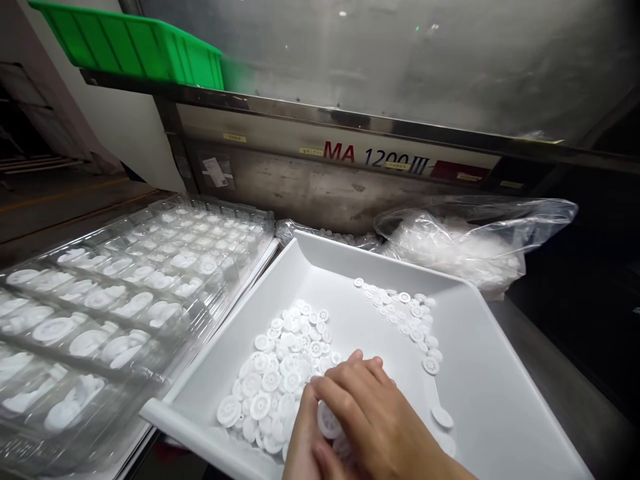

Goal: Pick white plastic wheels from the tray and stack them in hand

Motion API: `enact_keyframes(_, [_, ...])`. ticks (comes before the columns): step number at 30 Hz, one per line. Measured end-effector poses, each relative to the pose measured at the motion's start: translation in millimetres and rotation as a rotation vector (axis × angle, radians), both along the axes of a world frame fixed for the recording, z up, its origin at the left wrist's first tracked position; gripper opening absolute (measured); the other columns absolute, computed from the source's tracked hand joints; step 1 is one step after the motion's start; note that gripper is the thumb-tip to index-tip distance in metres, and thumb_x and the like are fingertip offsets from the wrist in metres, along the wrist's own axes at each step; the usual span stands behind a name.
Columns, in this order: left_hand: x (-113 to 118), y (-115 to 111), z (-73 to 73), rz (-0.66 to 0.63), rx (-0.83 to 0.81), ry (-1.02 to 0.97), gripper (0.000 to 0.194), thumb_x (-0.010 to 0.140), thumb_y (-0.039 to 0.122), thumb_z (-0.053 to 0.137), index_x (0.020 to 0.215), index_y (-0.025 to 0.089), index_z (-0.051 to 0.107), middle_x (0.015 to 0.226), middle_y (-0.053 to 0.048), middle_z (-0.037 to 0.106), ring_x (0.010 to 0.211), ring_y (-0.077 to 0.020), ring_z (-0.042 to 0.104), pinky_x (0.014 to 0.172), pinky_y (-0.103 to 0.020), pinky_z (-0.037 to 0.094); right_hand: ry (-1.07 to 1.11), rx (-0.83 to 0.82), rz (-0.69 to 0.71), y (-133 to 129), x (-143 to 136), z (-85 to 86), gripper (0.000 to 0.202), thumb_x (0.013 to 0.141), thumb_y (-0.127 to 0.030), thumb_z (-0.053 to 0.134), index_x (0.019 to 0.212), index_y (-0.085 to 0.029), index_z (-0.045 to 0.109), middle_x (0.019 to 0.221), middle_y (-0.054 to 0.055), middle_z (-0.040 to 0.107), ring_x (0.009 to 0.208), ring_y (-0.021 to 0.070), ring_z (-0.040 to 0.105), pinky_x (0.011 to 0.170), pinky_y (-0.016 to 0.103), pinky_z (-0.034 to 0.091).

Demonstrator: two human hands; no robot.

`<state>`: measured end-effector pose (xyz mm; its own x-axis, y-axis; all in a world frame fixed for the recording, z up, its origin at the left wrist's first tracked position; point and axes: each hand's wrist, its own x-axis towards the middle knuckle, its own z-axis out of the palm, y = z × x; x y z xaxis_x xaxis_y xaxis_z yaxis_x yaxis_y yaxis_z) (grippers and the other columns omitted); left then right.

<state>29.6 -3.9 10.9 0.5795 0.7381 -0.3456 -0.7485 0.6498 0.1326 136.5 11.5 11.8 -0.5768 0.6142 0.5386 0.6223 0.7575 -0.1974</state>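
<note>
My right hand (375, 417) and my left hand (305, 443) are cupped together low in the view, over the near part of a white plastic tray (505, 373). Between them shows a white plastic spoked wheel (329, 421), with more white pieces partly hidden below it. Both hands have their fingers curled round these wheels, and the right lies over the left. A heap of similar white wheels (270, 381) lies in the tray just left of my hands. A looser band of small wheels (407, 320) runs along the tray's far right side.
Clear compartment trays (200, 313) with white parts in their pockets stand at the left. Behind the white tray lies a clear plastic bag (460, 257) of whitish pieces. A green bin (130, 47) sits on a ledge of the machine (310, 190) at the back.
</note>
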Motion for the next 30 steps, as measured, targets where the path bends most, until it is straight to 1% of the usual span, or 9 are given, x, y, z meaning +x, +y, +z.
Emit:
enact_keyframes(3, [-0.9, 9.9, 11.9, -0.05, -0.111, -0.138, 0.035, 0.086, 0.029, 0.047, 0.113, 0.014, 0.065, 0.095, -0.006, 0.068, 0.118, -0.0204, 0.056, 0.101, -0.027, 0.041, -0.008, -0.037, 0.005, -1.9, 11.5, 4.2, 0.043, 0.093, -0.026, 0.045, 0.131, -0.008, 0.035, 0.103, 0.014, 0.059, 0.089, 0.0248, 0.055, 0.073, 0.041, 0.044])
enact_keyframes(6, [0.8, 16.7, 16.1, -0.046, -0.158, -0.182, 0.045, 0.086, 0.027, 0.043, 0.128, 0.015, 0.054, 0.092, -0.004, 0.066, 0.108, -0.0207, 0.06, 0.097, -0.029, 0.043, -0.031, -0.147, -0.041, -4.3, 25.3, 11.5, 0.048, 0.094, -0.033, 0.046, 0.135, -0.012, 0.031, 0.115, 0.012, 0.056, 0.106, 0.0236, 0.053, 0.085, 0.04, 0.047])
enact_keyframes(11, [4.2, 18.8, 11.7, 0.064, -0.351, -0.109, 0.056, 0.09, 0.024, 0.04, 0.145, 0.022, 0.029, 0.116, -0.008, 0.062, 0.098, -0.0197, 0.064, 0.09, -0.031, 0.045, -0.11, -0.435, -0.162, -2.7, 43.4, 28.0, 0.035, 0.092, -0.022, 0.049, 0.126, -0.027, 0.044, 0.129, 0.008, 0.041, 0.118, 0.022, 0.047, 0.086, 0.034, 0.054])
enact_keyframes(13, [5.4, 18.4, 12.2, 0.074, -0.41, -0.075, 0.057, 0.09, 0.027, 0.042, 0.145, 0.02, 0.03, 0.122, -0.011, 0.059, 0.096, -0.0214, 0.064, 0.088, -0.032, 0.045, -0.075, -0.594, -0.154, -1.0, 47.8, 32.8, 0.034, 0.093, -0.018, 0.046, 0.124, -0.032, 0.046, 0.133, 0.006, 0.035, 0.118, 0.02, 0.048, 0.082, 0.028, 0.057])
enact_keyframes(16, [6.1, 17.8, 15.0, 0.044, -0.387, -0.083, 0.056, 0.091, 0.029, 0.039, 0.144, 0.012, 0.034, 0.125, -0.015, 0.057, 0.097, -0.0223, 0.064, 0.086, -0.03, 0.044, -0.023, -0.706, -0.116, 0.8, 52.1, 37.7, 0.034, 0.092, -0.015, 0.047, 0.122, -0.03, 0.05, 0.136, 0.007, 0.032, 0.116, 0.0175, 0.051, 0.079, 0.019, 0.057])
enact_keyframes(20, [6.7, 16.4, 13.3, -0.017, -0.337, -0.117, 0.061, 0.087, 0.029, 0.045, 0.144, 0.012, 0.033, 0.121, -0.013, 0.06, 0.095, -0.0193, 0.062, 0.086, -0.028, 0.042, 0.001, -0.66, -0.114, 1.4, 54.5, 39.7, 0.031, 0.087, -0.02, 0.06, 0.116, -0.031, 0.058, 0.127, 0.008, 0.047, 0.106, 0.0208, 0.056, 0.07, 0.022, 0.059])
enact_keyframes(23, [9.5, 15.1, 7.8, -0.068, -0.24, -0.093, 0.058, 0.083, 0.031, 0.05, 0.139, 0.019, 0.043, 0.118, -0.008, 0.062, 0.109, -0.0223, 0.057, 0.087, -0.029, 0.041, 0.075, -0.556, -0.201, 1.3, 53.9, 34.8, 0.022, 0.084, -0.032, 0.065, 0.106, -0.031, 0.064, 0.115, 0.008, 0.056, 0.1, 0.0249, 0.058, 0.063, 0.027, 0.059])
enact_keyframes(26, [12.5, 13.7, 3.6, -0.031, -0.19, -0.089, 0.057, 0.079, 0.03, 0.053, 0.135, 0.017, 0.049, 0.115, -0.01, 0.062, 0.112, -0.0235, 0.054, 0.088, -0.029, 0.04, 0.115, -0.515, -0.251, 1.8, 52.0, 27.4, 0.02, 0.084, -0.042, 0.065, 0.099, -0.029, 0.066, 0.108, 0.009, 0.058, 0.096, 0.0251, 0.059, 0.06, 0.028, 0.058])
enact_keyframes(30, [11.6, 11.4, 2.0, 0.028, -0.214, -0.143, 0.049, 0.081, 0.024, 0.051, 0.129, 0.015, 0.056, 0.1, -0.008, 0.065, 0.108, -0.0225, 0.059, 0.091, -0.03, 0.041, 0.183, -0.565, -0.249, 3.7, 51.6, 22.5, 0.022, 0.086, -0.047, 0.061, 0.094, -0.027, 0.066, 0.104, 0.009, 0.059, 0.092, 0.0247, 0.06, 0.055, 0.027, 0.057])
